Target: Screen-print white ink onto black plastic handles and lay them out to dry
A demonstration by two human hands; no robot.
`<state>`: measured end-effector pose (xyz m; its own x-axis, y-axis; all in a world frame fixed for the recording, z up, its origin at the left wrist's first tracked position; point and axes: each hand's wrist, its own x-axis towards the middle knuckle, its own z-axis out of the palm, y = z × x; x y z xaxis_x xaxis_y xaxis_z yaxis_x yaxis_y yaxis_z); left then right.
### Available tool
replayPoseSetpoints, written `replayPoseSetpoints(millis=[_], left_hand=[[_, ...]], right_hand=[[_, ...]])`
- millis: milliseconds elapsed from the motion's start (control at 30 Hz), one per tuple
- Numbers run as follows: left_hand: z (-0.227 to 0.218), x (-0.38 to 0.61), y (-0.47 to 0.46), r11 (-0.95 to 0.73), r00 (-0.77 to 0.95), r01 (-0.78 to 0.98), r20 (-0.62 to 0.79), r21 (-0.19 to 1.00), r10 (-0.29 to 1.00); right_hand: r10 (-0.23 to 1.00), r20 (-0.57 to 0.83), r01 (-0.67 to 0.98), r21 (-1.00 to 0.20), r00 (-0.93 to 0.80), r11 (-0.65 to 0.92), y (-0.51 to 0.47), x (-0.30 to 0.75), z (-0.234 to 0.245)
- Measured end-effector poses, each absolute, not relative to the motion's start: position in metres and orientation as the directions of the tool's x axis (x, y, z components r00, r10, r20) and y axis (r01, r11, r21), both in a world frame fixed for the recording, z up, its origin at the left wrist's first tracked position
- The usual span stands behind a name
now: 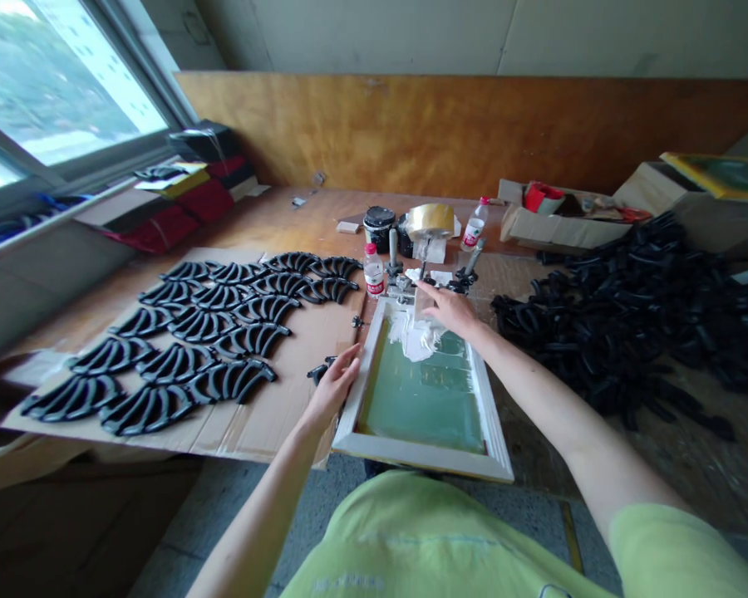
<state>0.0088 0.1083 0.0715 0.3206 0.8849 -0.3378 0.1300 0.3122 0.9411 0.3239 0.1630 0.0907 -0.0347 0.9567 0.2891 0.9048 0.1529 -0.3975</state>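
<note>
Scraper [423, 304] pinched at the far end of the frame [420, 462]

My table [324, 218] carries a cardboard sheet [315, 357] toward its left edge, with rows of black curved pieces [199, 328]; a heap of black parts [636, 320] sprawls toward the right edge. The frame lies between, at the near edge, white paste [404, 332] at its far end. There my right hand [452, 312] pinches the scraper. My left hand [337, 384], fingers slightly spread, is beside the frame's left edge; I can't tell if it touches.
</note>
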Motion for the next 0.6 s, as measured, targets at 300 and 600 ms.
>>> replayPoseSetpoints(millis=[300,600], left_hand=[[0.156,0.058,0.154,0.036,0.246,-0.201,0.015,0.979,0.969],[0.065,0.086,0.086,0.640,0.470,-0.064,-0.543,0.765,0.696]], right_hand=[[0.879,0.197,0.731,-0.647,0.434,-0.216,0.108,0.404,0.028],[0.940,0.340,0.872,-0.449,-0.035,0.195,0.049,0.271,0.010]])
